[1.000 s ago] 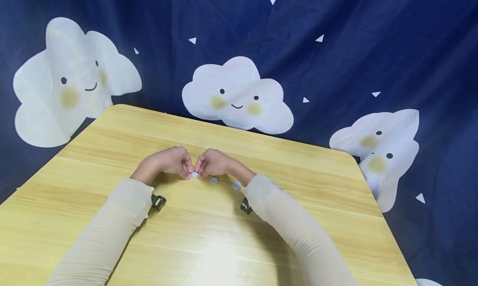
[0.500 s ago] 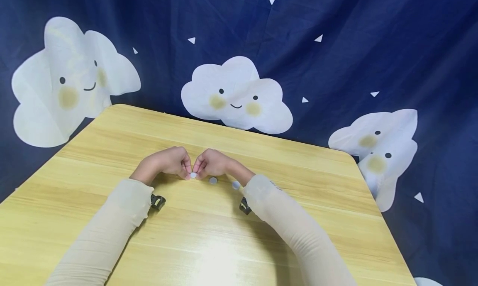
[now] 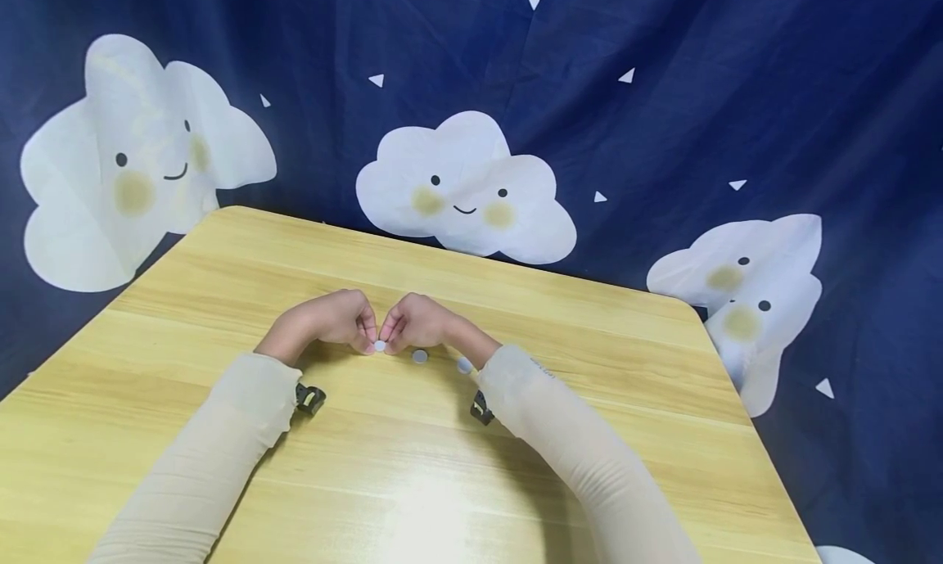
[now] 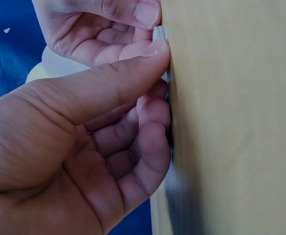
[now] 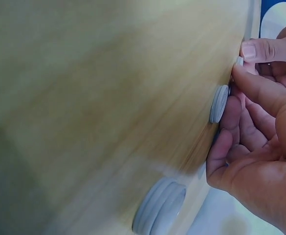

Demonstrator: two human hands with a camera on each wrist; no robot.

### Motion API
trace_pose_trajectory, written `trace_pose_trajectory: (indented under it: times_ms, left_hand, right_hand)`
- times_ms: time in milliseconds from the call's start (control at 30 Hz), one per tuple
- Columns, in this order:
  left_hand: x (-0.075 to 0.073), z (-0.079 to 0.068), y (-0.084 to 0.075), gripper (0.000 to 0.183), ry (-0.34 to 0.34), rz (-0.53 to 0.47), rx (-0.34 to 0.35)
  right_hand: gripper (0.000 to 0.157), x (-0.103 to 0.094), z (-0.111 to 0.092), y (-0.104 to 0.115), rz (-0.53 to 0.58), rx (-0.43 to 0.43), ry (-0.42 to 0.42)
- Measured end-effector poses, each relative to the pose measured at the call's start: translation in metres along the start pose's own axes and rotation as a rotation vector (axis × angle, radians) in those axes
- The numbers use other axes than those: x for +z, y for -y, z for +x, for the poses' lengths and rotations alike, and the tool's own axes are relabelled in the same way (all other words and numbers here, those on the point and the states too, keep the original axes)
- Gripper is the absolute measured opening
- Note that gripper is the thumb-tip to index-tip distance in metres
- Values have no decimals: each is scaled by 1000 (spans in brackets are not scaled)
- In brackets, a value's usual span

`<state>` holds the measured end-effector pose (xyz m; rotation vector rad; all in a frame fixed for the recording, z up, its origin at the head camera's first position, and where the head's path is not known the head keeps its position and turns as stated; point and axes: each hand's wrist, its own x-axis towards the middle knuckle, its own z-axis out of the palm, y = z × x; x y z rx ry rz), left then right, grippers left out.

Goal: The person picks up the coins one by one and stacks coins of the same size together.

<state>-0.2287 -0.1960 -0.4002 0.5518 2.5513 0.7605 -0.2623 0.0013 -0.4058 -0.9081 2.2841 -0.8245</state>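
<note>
A small stack of round grey discs (image 3: 379,346) is between my two hands on the wooden table. My left hand (image 3: 342,318) pinches its left side, thumb nearest me and fingers curled behind. From the other side my right hand (image 3: 421,320) pinches it the same way, so both sets of fingertips nearly meet. Only a sliver of the stack (image 4: 158,33) shows past the thumbs in the left wrist view. To its right lies a second short disc stack (image 5: 220,104), close by my right fingers. A taller third stack (image 5: 160,208) stands farther right, beside the right wrist.
The wooden table (image 3: 412,433) has its far edge beyond the hands, with a dark blue cloud-print curtain (image 3: 309,81) hanging behind. Black wrist mounts (image 3: 310,399) stick out below the beige sleeves (image 3: 214,449).
</note>
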Motion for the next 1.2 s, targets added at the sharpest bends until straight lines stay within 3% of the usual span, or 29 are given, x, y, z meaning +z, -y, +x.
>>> trace_pose_trajectory:
  times_ms: [433,700,933,1200]
  left_hand:
    - [1,3,0,13,-14,1,18]
    - [-2,0,7,14,-20,27,14]
    - [-3,-7,9,11,-73,79,53]
    - [-6,-21,7,11,-205,155,69]
  right_hand:
    - [12,-2,-5,-1,45,27,-17]
    - [19,-6,-12,-3,92,-6,4]
    - [22,-18,-28,-7,88,-40,-85]
    - [29,-34,-66,-6,-74,-35,-212]
